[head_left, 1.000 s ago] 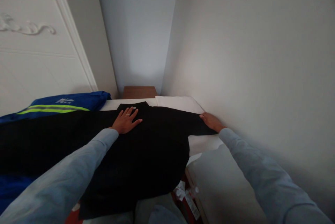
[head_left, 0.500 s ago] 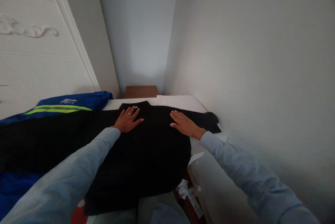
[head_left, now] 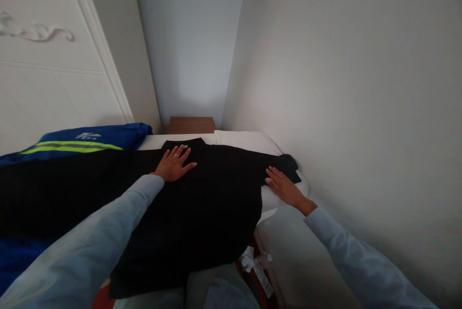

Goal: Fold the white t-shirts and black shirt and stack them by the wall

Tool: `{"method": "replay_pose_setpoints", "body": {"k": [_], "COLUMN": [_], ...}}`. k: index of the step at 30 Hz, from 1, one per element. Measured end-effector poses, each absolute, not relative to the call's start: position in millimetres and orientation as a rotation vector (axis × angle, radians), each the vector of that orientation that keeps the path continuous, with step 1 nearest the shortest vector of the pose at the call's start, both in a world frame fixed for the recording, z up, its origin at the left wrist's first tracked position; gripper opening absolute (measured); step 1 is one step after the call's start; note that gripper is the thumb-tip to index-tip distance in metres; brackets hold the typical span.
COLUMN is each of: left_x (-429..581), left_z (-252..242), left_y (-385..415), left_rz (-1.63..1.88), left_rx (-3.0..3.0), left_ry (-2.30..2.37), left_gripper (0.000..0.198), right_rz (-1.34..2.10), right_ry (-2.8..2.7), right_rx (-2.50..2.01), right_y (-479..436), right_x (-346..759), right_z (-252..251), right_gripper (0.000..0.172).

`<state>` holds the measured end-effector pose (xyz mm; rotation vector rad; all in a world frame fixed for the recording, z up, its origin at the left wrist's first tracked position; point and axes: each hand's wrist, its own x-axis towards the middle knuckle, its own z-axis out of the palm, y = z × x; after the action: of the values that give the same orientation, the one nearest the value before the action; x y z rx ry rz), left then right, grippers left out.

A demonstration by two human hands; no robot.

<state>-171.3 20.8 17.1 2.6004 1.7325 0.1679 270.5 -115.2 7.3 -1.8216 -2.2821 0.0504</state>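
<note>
A black collared shirt [head_left: 202, 208] lies spread out in front of me, its collar at the far side. One sleeve reaches right toward the wall, and dark cloth runs off to the left. My left hand [head_left: 173, 163] rests flat near the collar with the fingers spread, a ring on one finger. On the right sleeve, near where it joins the body, lies my right hand [head_left: 286, 187], fingers stretched out and palm down. Neither hand grips anything. A small light label [head_left: 185, 147] shows inside the collar.
Behind the shirt's left part lies a blue garment [head_left: 86, 135] with a yellow-green stripe. White bedding [head_left: 245, 139] shows beneath the shirt. A brown wooden box or stand [head_left: 192, 125] is in the corner. A white cabinet [head_left: 54, 83] rises at left, a wall [head_left: 342, 83] at right.
My right hand has slid to the right, from the shirt's upper body out onto the sleeve. My left hand stays by the collar. The view has shifted slightly.
</note>
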Motion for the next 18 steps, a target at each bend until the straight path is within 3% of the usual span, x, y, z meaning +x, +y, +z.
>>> {"method": "replay_pose_setpoints", "body": {"k": [13, 18], "left_x": [-172.9, -173.5], "left_z": [15.3, 14.2], "left_y": [23.0, 24.4], "left_rz": [0.135, 0.138], "left_rx": [2.618, 2.611], "left_ry": [1.739, 1.736], "left_gripper": [0.083, 0.083], "right_rz": [-0.247, -0.386], "right_ry": [-2.273, -2.269], "right_rx": [-1.875, -1.862], "right_y": [-151.9, -152.9], "right_x": [324.1, 324.4], "right_z": [27.0, 39.0], "right_gripper": [0.034, 0.034]}}
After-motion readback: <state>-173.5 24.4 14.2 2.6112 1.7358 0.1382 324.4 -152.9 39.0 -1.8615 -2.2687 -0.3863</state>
